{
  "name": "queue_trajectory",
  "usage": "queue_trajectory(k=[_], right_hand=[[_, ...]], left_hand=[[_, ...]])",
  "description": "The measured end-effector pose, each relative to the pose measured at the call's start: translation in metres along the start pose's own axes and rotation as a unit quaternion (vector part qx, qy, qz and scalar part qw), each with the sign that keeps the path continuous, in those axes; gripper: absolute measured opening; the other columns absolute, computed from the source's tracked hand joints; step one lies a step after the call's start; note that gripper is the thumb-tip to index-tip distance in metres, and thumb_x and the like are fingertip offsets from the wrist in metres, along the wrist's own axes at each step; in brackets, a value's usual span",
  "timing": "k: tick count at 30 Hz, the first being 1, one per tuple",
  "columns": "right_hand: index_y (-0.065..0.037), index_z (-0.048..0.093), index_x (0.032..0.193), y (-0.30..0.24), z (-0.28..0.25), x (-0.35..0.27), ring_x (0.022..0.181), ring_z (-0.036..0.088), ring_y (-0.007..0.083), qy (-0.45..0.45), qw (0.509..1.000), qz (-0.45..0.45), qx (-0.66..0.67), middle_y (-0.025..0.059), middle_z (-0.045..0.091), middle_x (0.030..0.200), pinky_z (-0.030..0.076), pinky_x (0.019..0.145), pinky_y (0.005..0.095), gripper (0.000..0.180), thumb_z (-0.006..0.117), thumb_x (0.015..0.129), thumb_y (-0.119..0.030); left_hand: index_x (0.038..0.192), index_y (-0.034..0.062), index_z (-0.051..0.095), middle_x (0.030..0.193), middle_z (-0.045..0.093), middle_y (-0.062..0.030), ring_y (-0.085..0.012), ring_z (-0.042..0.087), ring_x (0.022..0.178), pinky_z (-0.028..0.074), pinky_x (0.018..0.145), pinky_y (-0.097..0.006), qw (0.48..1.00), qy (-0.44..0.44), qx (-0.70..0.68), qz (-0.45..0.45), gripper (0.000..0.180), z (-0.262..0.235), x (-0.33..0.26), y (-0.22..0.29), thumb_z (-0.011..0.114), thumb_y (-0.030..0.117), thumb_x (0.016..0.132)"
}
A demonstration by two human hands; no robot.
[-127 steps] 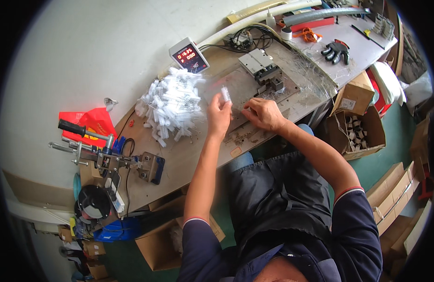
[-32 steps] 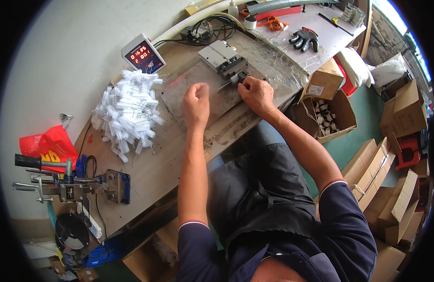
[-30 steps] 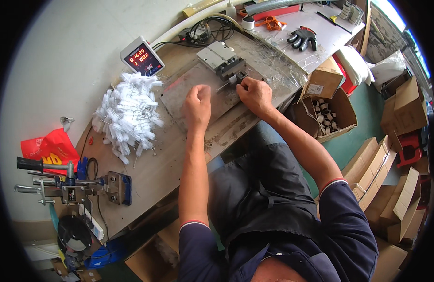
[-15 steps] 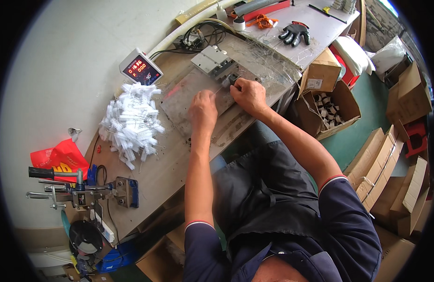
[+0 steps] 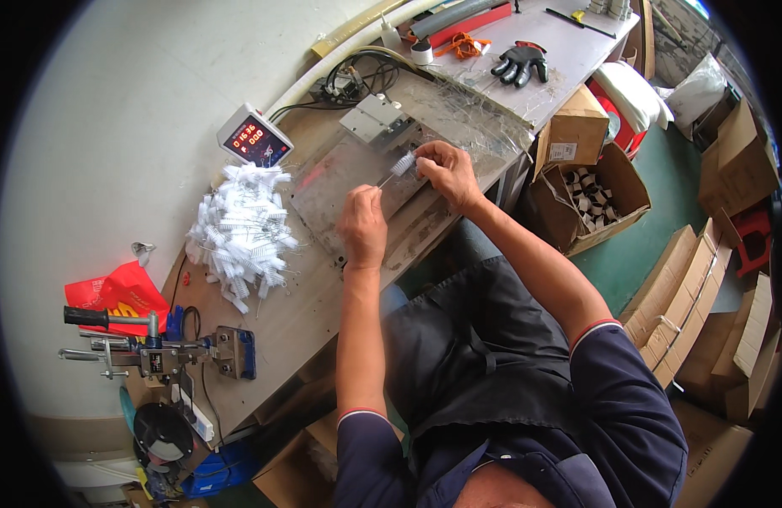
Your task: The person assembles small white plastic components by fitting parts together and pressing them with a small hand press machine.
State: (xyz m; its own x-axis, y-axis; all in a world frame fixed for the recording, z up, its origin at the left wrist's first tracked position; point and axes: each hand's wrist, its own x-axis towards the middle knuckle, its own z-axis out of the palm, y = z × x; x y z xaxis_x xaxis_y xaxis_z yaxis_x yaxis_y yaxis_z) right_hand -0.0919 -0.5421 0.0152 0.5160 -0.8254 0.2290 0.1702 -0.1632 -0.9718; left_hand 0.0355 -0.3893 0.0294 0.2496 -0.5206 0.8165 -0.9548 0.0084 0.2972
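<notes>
A small white bristle brush [image 5: 401,164] with a thin wire stem stretches between my two hands above the metal plate [image 5: 344,182]. My left hand [image 5: 362,222] is closed, pinching the wire end. At the bristle end, the fingers of my right hand [image 5: 448,173] are closed on the brush. Just beyond the hands sits a grey metal block fixture [image 5: 374,118] on the bench. To the left of my left hand lies a big heap of similar white brushes [image 5: 243,229] with wire stems.
A counter with a red display [image 5: 255,137] stands behind the heap. A lever clamp tool [image 5: 158,347] is at the bench's left end, near a red bag [image 5: 120,292]. A black glove [image 5: 521,63] lies on the far table. Cardboard boxes [image 5: 615,212] stand at the right.
Both hands have drawn slightly back from the metal fixture with the brush, whose white bristles now show more clearly between them. The whole view has shifted a little.
</notes>
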Motion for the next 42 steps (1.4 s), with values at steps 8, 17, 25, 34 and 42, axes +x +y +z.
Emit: queue_trajectory(k=[8,17,25,34,42], right_hand=[[0.003,0.069,0.119,-0.011,-0.01,-0.001,0.063,0.056,0.0052,-0.057,0.991,0.063,0.104,0.0047,0.072,0.086,0.044,0.053,0.0206,0.032,0.068,0.092,-0.014],[-0.002,0.074,0.104,-0.003,-0.014,0.005,0.062,0.054,0.0051,-0.086,0.987,0.073,0.112,0.0011,0.072,0.082,0.043,0.056,0.0222,0.022,0.067,0.084,-0.005],[0.0,0.074,0.104,-0.017,-0.012,-0.003,0.067,0.057,0.0059,-0.133,0.983,0.057,0.112,0.0017,0.071,0.081,0.045,0.06,0.023,0.023,0.07,0.087,-0.015],[0.0,0.072,0.112,-0.003,-0.012,0.001,0.065,0.064,0.0075,-0.146,0.985,0.063,0.07,0.0055,0.074,0.083,0.05,0.057,0.0219,0.022,0.066,0.1,-0.017],[-0.001,0.07,0.119,-0.013,-0.009,-0.001,0.066,0.064,0.0075,-0.203,0.976,0.067,0.048,0.0047,0.074,0.085,0.05,0.059,0.0217,0.025,0.059,0.102,-0.017]], left_hand=[[0.096,0.0065,0.064,0.098,0.072,-0.0096,-0.0302,0.071,0.085,0.058,0.075,-0.039,0.999,0.029,-0.012,0.041,0.011,0.0,0.0,0.007,0.074,0.003,0.092],[0.093,0.007,0.064,0.096,0.071,-0.0078,-0.0285,0.069,0.087,0.057,0.075,-0.039,0.999,0.0,0.019,0.025,0.012,0.002,0.003,0.003,0.074,0.0,0.09],[0.089,0.0062,0.064,0.093,0.069,-0.0065,-0.0285,0.067,0.085,0.056,0.075,-0.04,0.998,0.008,0.055,0.028,0.013,0.0,-0.002,0.001,0.073,-0.002,0.087],[0.093,0.008,0.064,0.092,0.069,-0.0061,-0.0285,0.067,0.084,0.055,0.073,-0.04,0.998,-0.008,0.06,0.028,0.015,0.003,-0.001,0.0,0.075,0.002,0.086],[0.101,0.0084,0.066,0.09,0.069,-0.0074,-0.0287,0.068,0.084,0.056,0.073,-0.04,0.995,-0.056,0.069,0.051,0.016,0.005,0.0,0.005,0.076,0.009,0.088]])
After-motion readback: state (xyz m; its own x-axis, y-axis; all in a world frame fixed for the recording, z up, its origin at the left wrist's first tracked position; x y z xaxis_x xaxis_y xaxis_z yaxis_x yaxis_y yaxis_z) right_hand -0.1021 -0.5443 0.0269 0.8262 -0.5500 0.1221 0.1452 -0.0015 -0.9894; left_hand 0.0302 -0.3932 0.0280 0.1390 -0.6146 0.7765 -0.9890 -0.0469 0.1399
